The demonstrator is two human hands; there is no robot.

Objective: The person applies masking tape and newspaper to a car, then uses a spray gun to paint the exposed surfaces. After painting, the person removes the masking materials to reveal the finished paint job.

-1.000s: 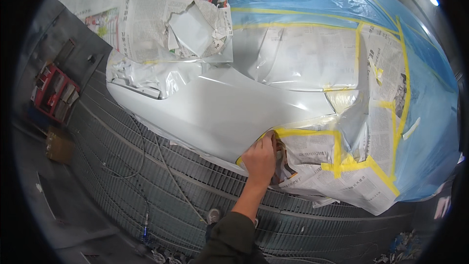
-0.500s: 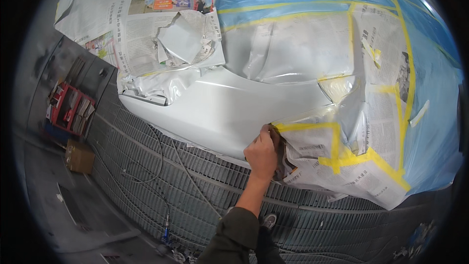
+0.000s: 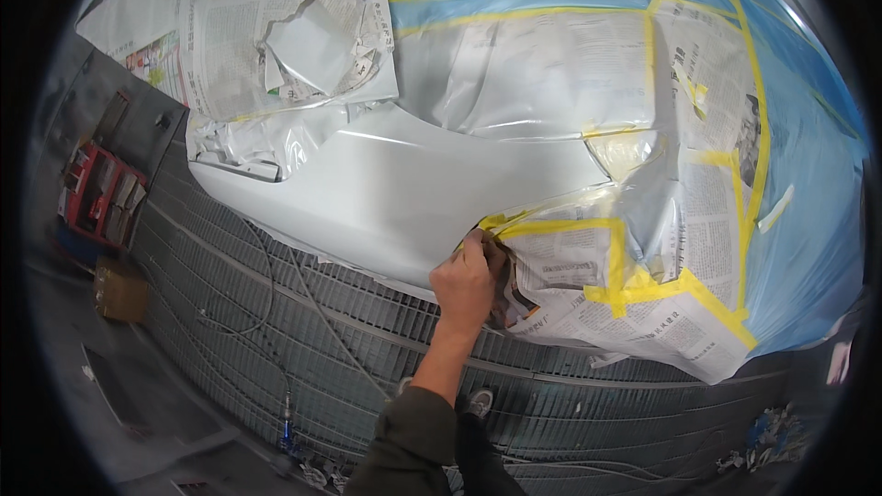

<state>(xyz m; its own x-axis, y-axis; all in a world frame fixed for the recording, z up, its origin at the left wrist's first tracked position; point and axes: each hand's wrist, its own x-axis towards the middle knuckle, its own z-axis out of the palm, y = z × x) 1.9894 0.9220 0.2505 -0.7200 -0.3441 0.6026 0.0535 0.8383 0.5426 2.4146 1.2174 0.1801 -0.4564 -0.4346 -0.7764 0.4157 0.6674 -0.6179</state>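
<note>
My left hand [image 3: 464, 280] is closed at the lower corner of a silver-grey car fender [image 3: 395, 179]. Its fingertips pinch the edge where yellow masking tape [image 3: 494, 220] borders newspaper masking [image 3: 556, 253]. The tape is crumpled and slightly raised just beside the fingers. Dark, folded newspaper hangs right of the hand, and the fingers' far side is hidden. Clear plastic film [image 3: 657, 211] is bunched right of the fender's pointed end, next to a tape patch [image 3: 629, 152]. My right hand does not show.
Blue plastic sheeting [image 3: 799, 184] covers the right and far side. More newspaper [image 3: 230, 28], torn open around a pale panel [image 3: 312, 46], lies far left. Below are a slatted floor grate [image 3: 367, 340], hoses [image 3: 322, 303], a red rack [image 3: 96, 193] and a cardboard box [image 3: 119, 292].
The scene has shifted left and slightly up in the view. My left hand keeps its pinch at the fender's corner, and the tape beside it looks more crumpled and lifted.
</note>
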